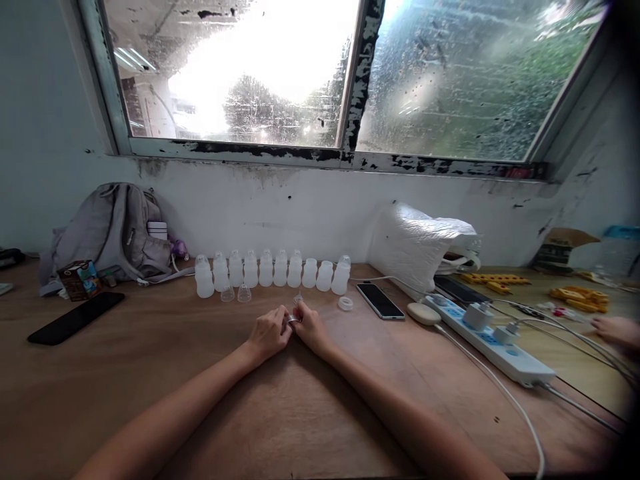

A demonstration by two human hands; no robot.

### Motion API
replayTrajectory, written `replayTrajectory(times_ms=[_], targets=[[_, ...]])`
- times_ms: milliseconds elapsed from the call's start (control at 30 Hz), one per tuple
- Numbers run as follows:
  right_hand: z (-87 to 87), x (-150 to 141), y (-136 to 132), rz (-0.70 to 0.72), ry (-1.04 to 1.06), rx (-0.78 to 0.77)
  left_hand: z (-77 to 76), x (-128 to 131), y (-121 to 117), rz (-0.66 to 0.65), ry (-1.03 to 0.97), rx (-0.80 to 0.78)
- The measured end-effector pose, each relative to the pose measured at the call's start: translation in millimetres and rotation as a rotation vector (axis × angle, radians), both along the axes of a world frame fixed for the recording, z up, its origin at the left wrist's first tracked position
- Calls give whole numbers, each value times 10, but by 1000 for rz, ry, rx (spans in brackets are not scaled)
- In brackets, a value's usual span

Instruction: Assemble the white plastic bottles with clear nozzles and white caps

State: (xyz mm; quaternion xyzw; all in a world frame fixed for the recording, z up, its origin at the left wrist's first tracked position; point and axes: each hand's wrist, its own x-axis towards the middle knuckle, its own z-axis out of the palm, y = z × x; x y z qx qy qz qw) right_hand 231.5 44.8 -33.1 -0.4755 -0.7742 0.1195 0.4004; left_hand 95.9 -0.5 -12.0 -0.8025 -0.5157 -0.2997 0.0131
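Note:
My left hand (271, 331) and my right hand (311, 327) meet over the table, both with fingers closed. Between them shows the edge of a white bottle collar ring (293, 320), held by both. A clear nipple-like tip (299, 297) pokes up above my right fingers; how it joins the ring is hidden. Beyond the hands stands a row of frosted baby bottles (266, 272). Most have clear tops, while an open-necked bottle (310, 273) and its neighbour (325, 277) have none. Two clear caps, one of them this dome (244, 293), sit before the row. Another white ring (345, 303) lies right.
A phone (380, 301), a round cream pad (423, 313) and a power strip (493, 340) with cables lie right. Behind them stands a white padded bag (415, 247). Left are a backpack (117, 233), a small box (80, 280) and a black phone (77, 318). Another person's hand (616, 331) shows far right.

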Motion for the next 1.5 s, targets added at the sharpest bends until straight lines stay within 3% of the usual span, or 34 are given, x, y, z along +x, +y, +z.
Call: replayTrajectory(times_ms=[133,233,400,600,767,833,933,1100,1233,1367,1500], targets=[[28,-2,-59,-16,18,50,20,33,16,92,-54,-76],[59,4,-100,59,67,55,15,17,55,127,-120,-114],[53,-1,-121,75,88,46,-7,-37,94,73,-237,-149],[93,-18,-197,114,112,34,-10,-56,73,101,-248,-119],[185,3,-225,310,403,-221,-44,-91,176,11,-501,-137],[172,0,-192,328,495,-335,-68,-102,233,-63,-632,-176],[105,-14,-127,339,512,-382,-106,-115,296,-143,-770,-318],[43,-19,-103,333,460,-347,-99,-145,330,-222,-935,-556],[82,-35,-172,306,319,-211,-37,-168,320,-275,-965,-690],[95,-64,-231,284,129,-36,-28,-172,308,-300,-903,-651],[81,-76,-259,250,-21,40,-36,-166,287,-286,-804,-543]])
